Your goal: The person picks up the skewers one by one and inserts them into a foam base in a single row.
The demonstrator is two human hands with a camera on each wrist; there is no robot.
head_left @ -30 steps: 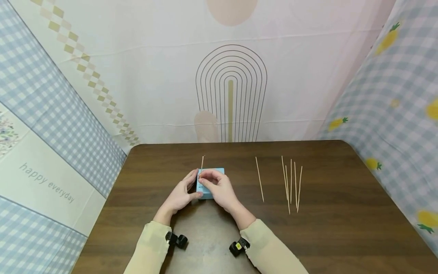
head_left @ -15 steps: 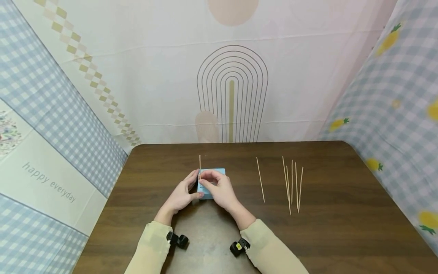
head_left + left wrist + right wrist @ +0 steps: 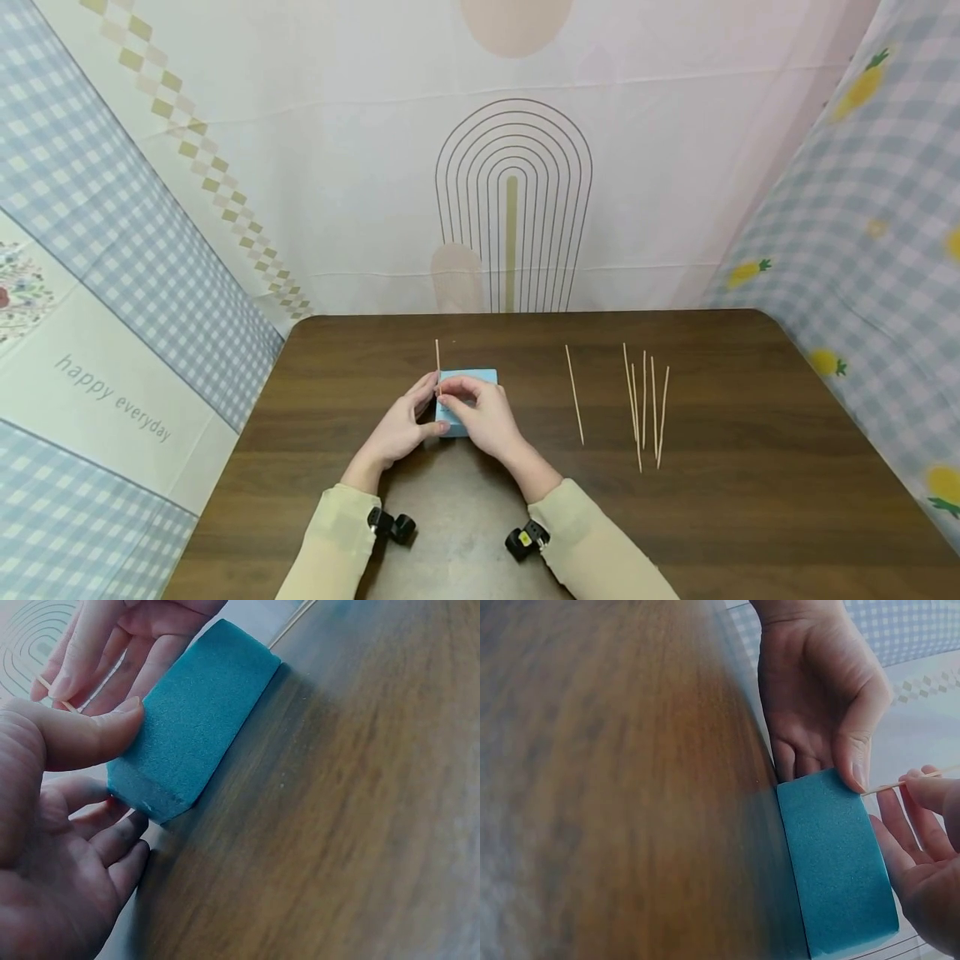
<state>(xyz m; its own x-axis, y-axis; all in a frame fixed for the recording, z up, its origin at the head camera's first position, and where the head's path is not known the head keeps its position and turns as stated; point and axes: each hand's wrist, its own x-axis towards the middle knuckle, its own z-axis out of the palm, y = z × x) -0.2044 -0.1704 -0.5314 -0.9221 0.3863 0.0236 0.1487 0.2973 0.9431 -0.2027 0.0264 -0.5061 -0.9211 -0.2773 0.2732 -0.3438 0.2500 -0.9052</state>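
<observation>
A small blue block (image 3: pixel 480 376) with a fine-grained, foam-like surface sits on the table. My left hand (image 3: pixel 396 429) grips its left end, thumb on the near edge and fingers along the side. Between the thumb and fingertips of my right hand (image 3: pixel 489 418) is a thin wooden stick (image 3: pixel 437 354), pinched low and standing nearly upright at the block's left part. In the right wrist view the lower end of the stick (image 3: pixel 881 787) meets the top of the block (image 3: pixel 840 862), right by the left thumb. The right hand covers much of the block's top in the head view.
To the right, one stick (image 3: pixel 575 396) lies alone on the brown wooden table (image 3: pixel 750 467). Farther right several more sticks (image 3: pixel 644 400) lie roughly side by side. A patterned cloth (image 3: pixel 360 192) hangs behind the table's far edge.
The stick leaned right at its top one second ago and now stands nearly upright. Both hands have kept their places at the block.
</observation>
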